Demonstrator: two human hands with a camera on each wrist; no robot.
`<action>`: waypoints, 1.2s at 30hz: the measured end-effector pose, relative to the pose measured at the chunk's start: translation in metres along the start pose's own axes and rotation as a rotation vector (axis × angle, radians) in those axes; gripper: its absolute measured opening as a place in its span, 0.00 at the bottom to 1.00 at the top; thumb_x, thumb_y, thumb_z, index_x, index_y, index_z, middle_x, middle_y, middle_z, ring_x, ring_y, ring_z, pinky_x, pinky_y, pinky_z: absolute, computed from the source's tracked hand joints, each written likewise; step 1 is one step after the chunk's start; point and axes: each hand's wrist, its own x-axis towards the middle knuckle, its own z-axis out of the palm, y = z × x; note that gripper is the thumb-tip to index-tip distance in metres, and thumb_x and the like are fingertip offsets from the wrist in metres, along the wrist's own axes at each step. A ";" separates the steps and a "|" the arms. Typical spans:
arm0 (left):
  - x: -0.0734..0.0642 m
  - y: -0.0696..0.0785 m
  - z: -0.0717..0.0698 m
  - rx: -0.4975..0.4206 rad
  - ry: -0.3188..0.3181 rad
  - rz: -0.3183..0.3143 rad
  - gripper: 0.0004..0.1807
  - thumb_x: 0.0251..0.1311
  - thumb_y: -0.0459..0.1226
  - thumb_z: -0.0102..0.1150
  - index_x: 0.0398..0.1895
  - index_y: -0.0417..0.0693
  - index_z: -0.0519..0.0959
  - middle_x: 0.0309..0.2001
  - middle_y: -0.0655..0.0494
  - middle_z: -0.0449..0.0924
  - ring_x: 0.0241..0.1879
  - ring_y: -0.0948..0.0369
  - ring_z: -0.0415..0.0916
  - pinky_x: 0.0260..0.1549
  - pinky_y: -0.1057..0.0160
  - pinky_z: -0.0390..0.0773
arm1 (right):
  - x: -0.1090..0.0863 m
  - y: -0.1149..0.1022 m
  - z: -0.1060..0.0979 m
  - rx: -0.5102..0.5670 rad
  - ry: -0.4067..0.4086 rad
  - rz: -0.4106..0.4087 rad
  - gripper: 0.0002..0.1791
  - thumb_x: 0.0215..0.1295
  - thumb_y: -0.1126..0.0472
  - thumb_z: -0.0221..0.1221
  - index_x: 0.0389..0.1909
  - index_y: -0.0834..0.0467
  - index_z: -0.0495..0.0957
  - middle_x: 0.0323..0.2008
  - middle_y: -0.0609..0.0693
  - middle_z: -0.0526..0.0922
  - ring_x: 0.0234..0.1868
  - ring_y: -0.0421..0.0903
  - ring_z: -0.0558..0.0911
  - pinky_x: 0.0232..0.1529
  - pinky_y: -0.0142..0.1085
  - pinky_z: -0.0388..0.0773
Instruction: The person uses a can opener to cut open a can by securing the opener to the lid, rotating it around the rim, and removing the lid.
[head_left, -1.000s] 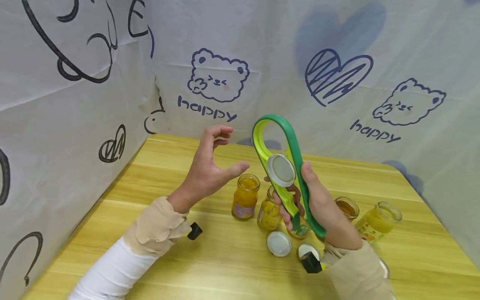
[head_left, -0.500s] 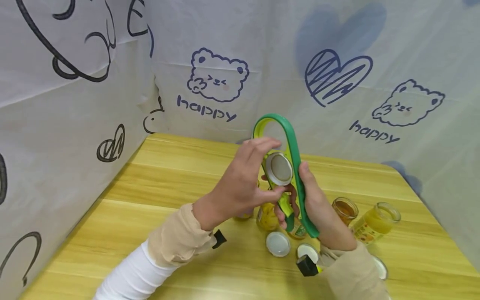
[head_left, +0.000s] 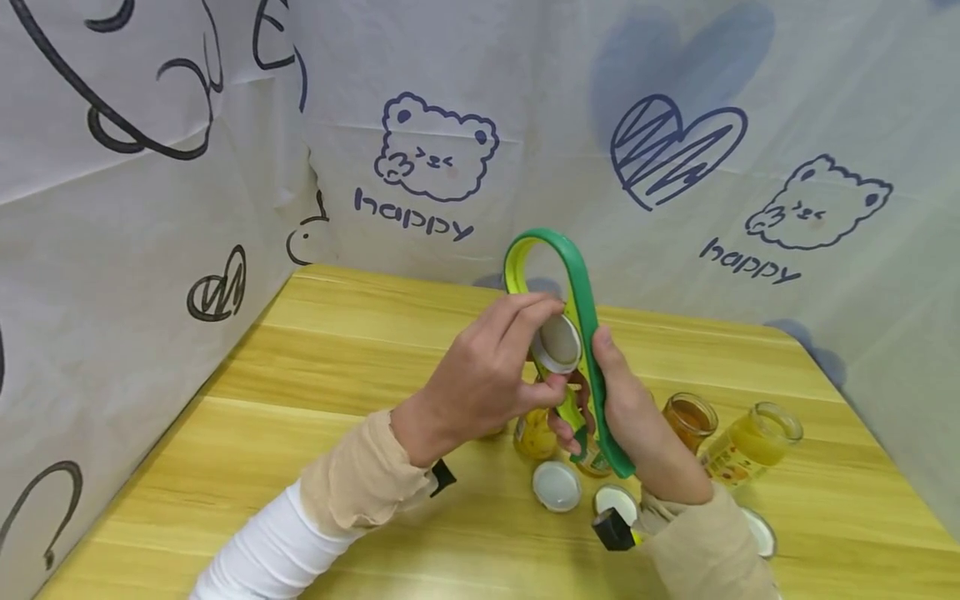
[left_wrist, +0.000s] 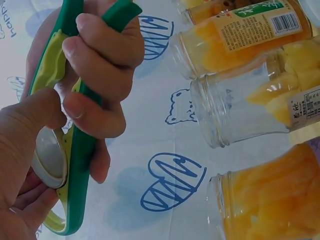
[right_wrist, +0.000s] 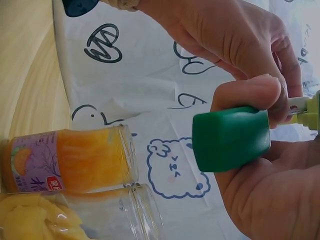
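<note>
My right hand (head_left: 637,417) grips the handles of a green jar opener (head_left: 588,333), raised above the table with its loop end up. A white jar lid (head_left: 560,343) sits between the opener's arms, its inner side toward me. My left hand (head_left: 480,375) pinches this lid, fingertips at its top edge and thumb at the lower edge. In the left wrist view the lid (left_wrist: 50,157) lies against the yellow inside of the opener (left_wrist: 80,150), and the right hand's fingers (left_wrist: 100,65) wrap round the handles. Behind my hands stands an open jar of yellow fruit (head_left: 534,435), partly covered.
Two more open jars, one amber (head_left: 690,419) and one yellow (head_left: 753,446), stand right of my right hand. Several loose lids lie on the wooden table (head_left: 300,400), including a white lid (head_left: 557,487) below my hands. A drawn-on white sheet (head_left: 540,150) hangs behind.
My left hand has moved right from beside the opener to the lid, and its fingers have closed on the edge. The right hand has kept the opener nearly in place.
</note>
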 end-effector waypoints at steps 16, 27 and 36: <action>0.004 -0.004 -0.021 -0.072 -0.139 0.011 0.28 0.49 0.38 0.75 0.55 0.37 0.80 0.52 0.44 0.83 0.49 0.55 0.85 0.53 0.65 0.86 | -0.004 -0.008 -0.011 -0.200 0.029 -0.048 0.34 0.81 0.34 0.25 0.47 0.51 0.74 0.26 0.43 0.79 0.17 0.39 0.73 0.12 0.40 0.72; -0.009 -0.010 -0.029 -0.115 -0.324 0.073 0.25 0.50 0.36 0.79 0.54 0.53 0.85 0.53 0.46 0.84 0.46 0.57 0.85 0.48 0.65 0.87 | -0.015 -0.019 -0.021 -0.244 0.173 0.003 0.31 0.82 0.35 0.28 0.56 0.52 0.72 0.29 0.44 0.79 0.18 0.41 0.75 0.13 0.39 0.76; -0.032 0.006 -0.025 -0.185 -0.686 0.137 0.22 0.56 0.40 0.76 0.55 0.60 0.82 0.56 0.49 0.83 0.49 0.57 0.84 0.46 0.65 0.87 | -0.039 -0.031 -0.039 -0.415 0.319 0.086 0.34 0.82 0.35 0.27 0.43 0.57 0.74 0.22 0.46 0.79 0.15 0.44 0.76 0.13 0.40 0.77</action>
